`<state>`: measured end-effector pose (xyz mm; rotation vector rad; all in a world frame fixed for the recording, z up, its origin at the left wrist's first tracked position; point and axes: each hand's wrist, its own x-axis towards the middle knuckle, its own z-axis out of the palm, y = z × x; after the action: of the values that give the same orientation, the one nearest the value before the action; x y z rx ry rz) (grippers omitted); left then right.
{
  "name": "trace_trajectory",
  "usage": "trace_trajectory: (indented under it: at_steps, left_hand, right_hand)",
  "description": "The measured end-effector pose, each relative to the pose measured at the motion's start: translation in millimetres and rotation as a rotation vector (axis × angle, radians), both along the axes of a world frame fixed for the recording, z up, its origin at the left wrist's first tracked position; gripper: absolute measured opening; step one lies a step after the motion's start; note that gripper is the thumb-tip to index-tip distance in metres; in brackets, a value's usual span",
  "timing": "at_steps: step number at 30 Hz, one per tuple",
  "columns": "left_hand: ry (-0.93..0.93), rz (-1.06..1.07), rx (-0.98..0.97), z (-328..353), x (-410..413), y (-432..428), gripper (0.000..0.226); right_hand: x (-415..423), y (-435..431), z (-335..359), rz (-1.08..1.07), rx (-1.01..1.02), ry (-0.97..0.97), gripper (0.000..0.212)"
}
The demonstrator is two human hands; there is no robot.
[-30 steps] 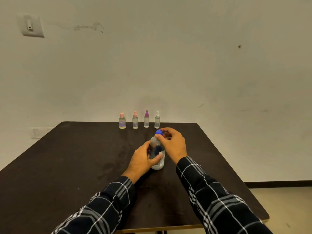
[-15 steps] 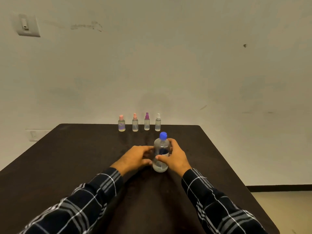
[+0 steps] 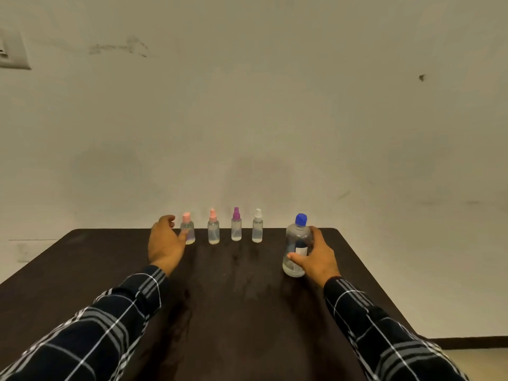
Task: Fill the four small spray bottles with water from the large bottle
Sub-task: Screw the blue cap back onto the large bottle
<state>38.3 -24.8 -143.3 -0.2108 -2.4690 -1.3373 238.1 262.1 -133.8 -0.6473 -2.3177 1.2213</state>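
A dark table (image 3: 242, 312) stands against a pale wall (image 3: 275, 119); a switch plate (image 3: 11, 53) sits on that wall, high above the table's left end. Both arms wear dark plaid sleeves (image 3: 110, 320).

The left hand (image 3: 165, 244) is out over the far part of the table, just left of the row of small spray bottles. Its fingers are curled but loose, and the thumb lies against or just in front of the leftmost bottle; whether it truly touches cannot be told. The hand is not closed around anything.

The four small bottles stand upright in a row along the table's far edge, each apart from its neighbour. From the left: the first pink-capped bottle (image 3: 187, 229), squat, with a faint purple tint at its base; the second pink-capped bottle (image 3: 213, 227), slimmer; the purple-capped bottle (image 3: 236, 224); the white-capped bottle (image 3: 257, 226). All four have clear bodies, and their fill levels cannot be read.

Right of the row, and nearer to the person, the large bottle (image 3: 297, 243) stands upright on the table with its blue cap (image 3: 301, 219) on. The right hand (image 3: 319, 257) is wrapped around its right side, thumb across the label, gripping it.
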Motion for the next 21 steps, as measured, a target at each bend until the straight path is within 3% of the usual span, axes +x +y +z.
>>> trace_trajectory:
  at_steps: [4,8,13,18,21]
  left_hand:
    - [-0.087,-0.008,0.022,-13,-20,17,0.072]
    - [-0.077,-0.027,0.018,-26,-32,33,0.072]
    - [-0.040,0.144,-0.070,-36,-53,35,0.083]
    - [-0.063,0.082,-0.079,-42,-64,40,0.048]
    - [-0.087,0.096,-0.100,-35,-62,38,0.045]
  right_hand:
    - [-34,20,-6,-0.035,0.057,-0.009,0.096]
    - [-71,38,-13,-0.052,0.104,-0.013,0.098]
    - [-112,60,-19,-0.043,0.144,-0.002,0.098]
    - [-133,74,-22,-0.059,0.149,0.008,0.100]
    - [-138,74,-23,-0.083,0.122,-0.011,0.100]
